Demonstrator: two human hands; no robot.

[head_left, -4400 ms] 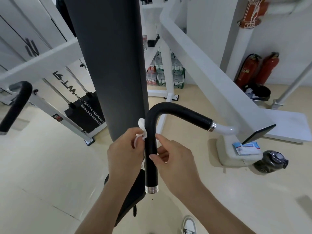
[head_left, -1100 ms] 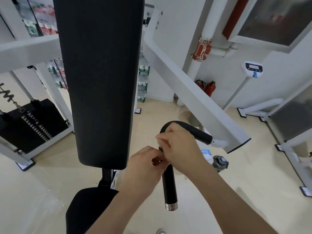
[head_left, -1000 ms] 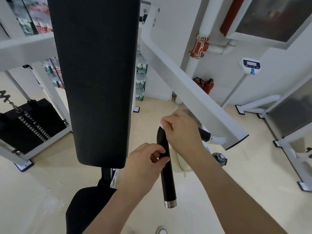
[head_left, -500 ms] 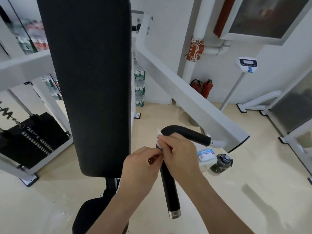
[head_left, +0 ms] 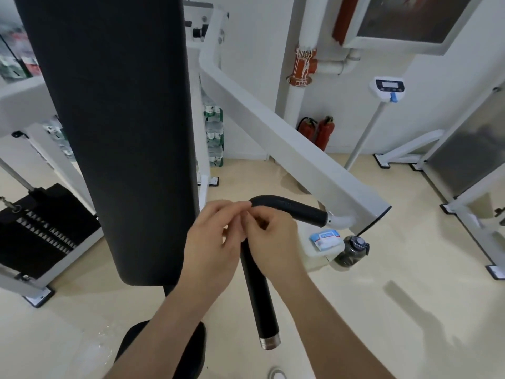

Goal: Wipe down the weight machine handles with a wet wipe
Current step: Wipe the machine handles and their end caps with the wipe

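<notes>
The black padded handle (head_left: pixel 258 294) of the weight machine bends from a white arm (head_left: pixel 287 149) and hangs down to a chrome end cap. My left hand (head_left: pixel 210 242) and my right hand (head_left: pixel 276 239) meet right in front of the handle's bend, just below its top. The fingertips of both hands are curled and pinched together there. The wet wipe is hidden between those fingers. The lower half of the handle is bare.
The tall black back pad (head_left: pixel 123 132) stands close on the left, with the seat (head_left: pixel 164 348) below it. A pack of wipes (head_left: pixel 326 238) and a dark bottle (head_left: pixel 352 251) sit on the machine's base at the right. A weight stack (head_left: pixel 41 228) is at the far left.
Half a second ago my right hand pressed a visible white wipe against the handle's bend. Now both hands have drawn together at the fingertips and the wipe no longer shows.
</notes>
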